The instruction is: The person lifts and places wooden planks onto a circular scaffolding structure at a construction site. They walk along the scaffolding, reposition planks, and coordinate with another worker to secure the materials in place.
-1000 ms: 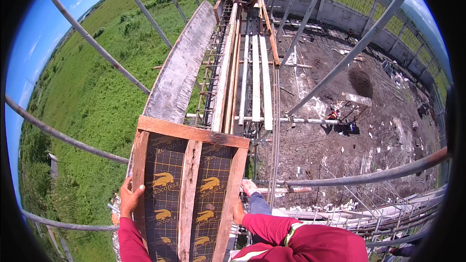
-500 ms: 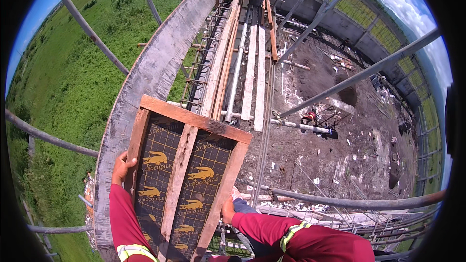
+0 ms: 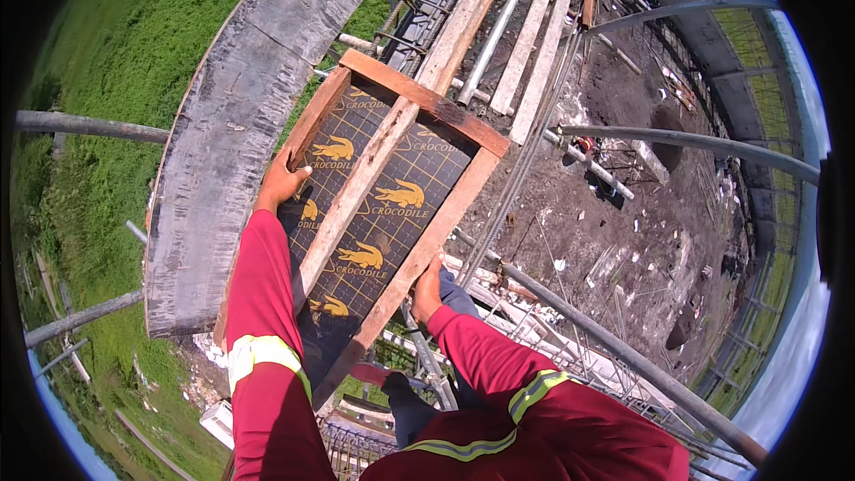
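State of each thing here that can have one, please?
Wood-framed black panel, held in both grips, aslant
Left grip, closed on its left edge
Right grip, closed on its right edge
Curved grey board, surface streaked
Two pale planks, lying side by side

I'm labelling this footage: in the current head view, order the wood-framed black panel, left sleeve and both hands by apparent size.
1. Wood-framed black panel
2. Left sleeve
3. Left hand and right hand: too alike to rank
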`<state>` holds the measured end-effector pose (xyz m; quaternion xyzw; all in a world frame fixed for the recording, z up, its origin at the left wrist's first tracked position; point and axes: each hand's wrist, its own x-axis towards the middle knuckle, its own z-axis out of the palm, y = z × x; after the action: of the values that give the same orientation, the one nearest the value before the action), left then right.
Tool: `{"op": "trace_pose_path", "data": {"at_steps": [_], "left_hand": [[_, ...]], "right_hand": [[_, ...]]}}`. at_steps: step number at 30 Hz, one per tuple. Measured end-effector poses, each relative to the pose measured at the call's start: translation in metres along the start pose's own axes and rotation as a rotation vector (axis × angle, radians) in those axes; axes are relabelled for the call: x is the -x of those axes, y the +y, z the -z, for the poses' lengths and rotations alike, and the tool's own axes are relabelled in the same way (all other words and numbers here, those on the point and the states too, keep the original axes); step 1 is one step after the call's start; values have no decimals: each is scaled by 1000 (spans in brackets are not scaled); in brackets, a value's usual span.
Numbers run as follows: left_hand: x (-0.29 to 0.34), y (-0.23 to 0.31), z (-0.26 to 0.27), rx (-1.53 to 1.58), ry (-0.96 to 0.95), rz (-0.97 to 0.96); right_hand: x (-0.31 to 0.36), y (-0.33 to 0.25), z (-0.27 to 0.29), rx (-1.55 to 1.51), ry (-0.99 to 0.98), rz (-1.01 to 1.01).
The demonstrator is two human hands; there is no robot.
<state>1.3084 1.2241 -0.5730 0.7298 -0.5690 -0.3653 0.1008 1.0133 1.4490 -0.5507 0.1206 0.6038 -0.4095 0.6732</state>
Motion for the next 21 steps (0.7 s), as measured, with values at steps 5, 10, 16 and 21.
{"op": "trace_pose_path", "data": {"at_steps": [5, 10, 16, 21], "left_hand": [[62, 8, -7, 20, -82, 47], [148, 19, -37, 169, -121, 97], [180, 24, -61, 173, 26, 113], [157, -24, -22, 203, 386, 190]], "right_hand": [[-1, -7, 2, -33, -76, 131], [-2, -10, 11, 163, -99, 310], [24, -13, 8, 734, 30, 516], [25, -15, 6, 705, -45, 487]]}}
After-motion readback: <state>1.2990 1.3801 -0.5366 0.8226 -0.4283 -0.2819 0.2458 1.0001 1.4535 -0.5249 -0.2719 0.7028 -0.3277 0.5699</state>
